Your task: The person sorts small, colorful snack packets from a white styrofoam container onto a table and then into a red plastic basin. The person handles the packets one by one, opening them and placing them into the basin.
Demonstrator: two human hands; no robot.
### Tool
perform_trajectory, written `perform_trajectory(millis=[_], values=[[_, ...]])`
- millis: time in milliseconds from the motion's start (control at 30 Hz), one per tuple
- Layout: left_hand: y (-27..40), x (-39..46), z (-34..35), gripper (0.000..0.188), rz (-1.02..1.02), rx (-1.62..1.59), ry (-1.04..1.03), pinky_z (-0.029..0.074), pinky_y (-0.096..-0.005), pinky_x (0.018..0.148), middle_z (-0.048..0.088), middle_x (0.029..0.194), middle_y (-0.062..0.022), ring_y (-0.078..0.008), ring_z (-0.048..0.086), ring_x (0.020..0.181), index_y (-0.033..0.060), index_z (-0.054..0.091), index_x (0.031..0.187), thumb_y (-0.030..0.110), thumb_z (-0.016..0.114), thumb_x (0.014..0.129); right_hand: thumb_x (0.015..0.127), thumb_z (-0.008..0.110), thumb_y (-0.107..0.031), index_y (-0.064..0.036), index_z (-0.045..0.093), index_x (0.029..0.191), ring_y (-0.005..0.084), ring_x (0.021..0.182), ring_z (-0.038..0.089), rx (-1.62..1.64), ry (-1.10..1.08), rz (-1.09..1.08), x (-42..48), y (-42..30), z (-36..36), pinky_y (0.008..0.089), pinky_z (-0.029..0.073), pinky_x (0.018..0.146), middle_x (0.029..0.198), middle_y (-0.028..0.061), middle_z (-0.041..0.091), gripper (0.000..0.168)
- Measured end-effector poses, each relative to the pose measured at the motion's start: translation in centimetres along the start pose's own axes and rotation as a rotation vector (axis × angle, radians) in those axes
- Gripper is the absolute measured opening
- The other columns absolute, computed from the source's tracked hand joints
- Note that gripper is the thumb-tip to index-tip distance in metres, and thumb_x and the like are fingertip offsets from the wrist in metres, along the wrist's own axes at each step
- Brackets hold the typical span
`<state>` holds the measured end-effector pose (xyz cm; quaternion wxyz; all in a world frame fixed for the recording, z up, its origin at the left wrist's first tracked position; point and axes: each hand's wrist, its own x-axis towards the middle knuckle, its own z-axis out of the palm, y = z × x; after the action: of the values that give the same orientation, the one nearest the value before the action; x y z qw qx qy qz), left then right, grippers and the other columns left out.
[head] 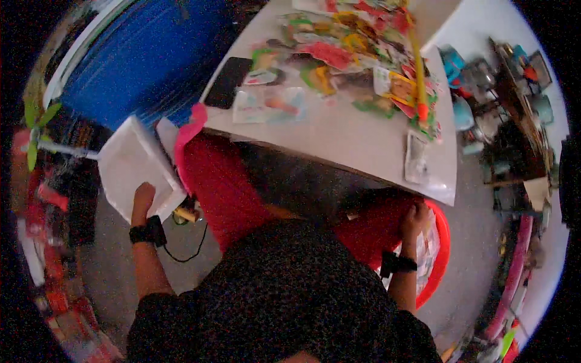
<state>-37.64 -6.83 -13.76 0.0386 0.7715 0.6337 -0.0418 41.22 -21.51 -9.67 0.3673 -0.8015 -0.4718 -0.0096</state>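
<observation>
My left hand point(144, 199) lies against a white box-like container point(131, 159) at the left; whether its fingers grip the wall is unclear. My right hand point(414, 220) is beside my right knee, near the rim of a round red tub point(442, 254) with pale packets inside; its fingers are blurred. In front of me stands a white table point(354, 140) with a heap of colourful printed packets point(327, 54). A dark flat phone-like object point(229, 81) and a clear plastic bag point(268, 106) lie near its left edge, a small clear packet point(415, 156) near its right corner.
A yellow stick with an orange end point(420, 72) lies across the packets. Blue sheeting point(150, 59) is at the upper left. A pink cloth point(193, 127) hangs by the table's left corner. Cluttered shelves point(522, 113) stand at the right. A black cable point(186, 259) hangs from my left wrist.
</observation>
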Motion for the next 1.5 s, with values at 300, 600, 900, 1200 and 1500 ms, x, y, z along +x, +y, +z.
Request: perform_trajectory(millis=[300,600,900,1200,1500], values=[[3.8,0.5,0.3,0.016,-0.342,-0.010,0.199,0.040,-0.0389,0.066,0.053,0.074,-0.0167,-0.0331,0.050,0.073,0.0004,0.051,0.071,0.013,0.041,0.071,0.075,0.040,-0.014,0.005,0.045,0.095,0.0311,0.086,0.044,-0.061,-0.087,-0.091,0.0,-1.9,-1.0,0.0353,0.033,0.077,0.095,0.0198,0.047,0.029],[8.0,-0.3,-8.3,0.016,-0.634,-0.854,0.416,0.038,-0.0287,0.062,0.052,0.073,-0.0111,-0.0212,0.049,0.067,0.0003,0.048,0.072,0.015,0.043,0.073,0.075,0.041,-0.013,0.006,0.047,0.091,0.0300,0.084,0.045,-0.069,-0.160,-0.119,0.2,-2.9,-1.4,0.0338,0.035,0.077,0.091,0.0190,0.049,0.025],[11.9,1.4,-16.7,0.028,-0.120,-1.607,0.352,0.039,-0.0326,0.075,0.047,0.100,-0.0103,-0.0207,0.047,0.087,0.0001,0.044,0.097,0.016,0.046,0.075,0.077,0.041,-0.014,0.004,0.047,0.093,0.0276,0.088,0.046,0.003,-0.210,0.020,0.4,-4.5,-2.3,0.0318,0.034,0.079,0.094,0.0169,0.050,0.025],[25.8,9.0,-22.1,0.040,0.220,-2.284,-0.375,0.035,-0.0431,0.082,0.041,0.110,-0.0173,-0.0297,0.041,0.100,-0.0004,0.035,0.110,0.023,0.041,0.078,0.077,0.048,-0.016,-0.003,0.045,0.096,0.0148,0.084,0.046,0.528,-0.569,0.071,4.5,-18.3,0.8,0.0245,0.036,0.075,0.092,0.0072,0.049,0.023],[36.3,11.5,-21.7,0.041,0.313,-2.515,-1.146,0.028,-0.0481,0.086,0.041,0.110,-0.0183,-0.0327,0.037,0.104,-0.0037,0.037,0.108,0.026,0.037,0.080,0.076,0.050,-0.025,-0.004,0.038,0.103,0.0216,0.088,0.048,1.717,-1.143,0.538,3.5,-24.8,7.1,0.0326,0.041,0.073,0.098,0.0102,0.048,0.036]])
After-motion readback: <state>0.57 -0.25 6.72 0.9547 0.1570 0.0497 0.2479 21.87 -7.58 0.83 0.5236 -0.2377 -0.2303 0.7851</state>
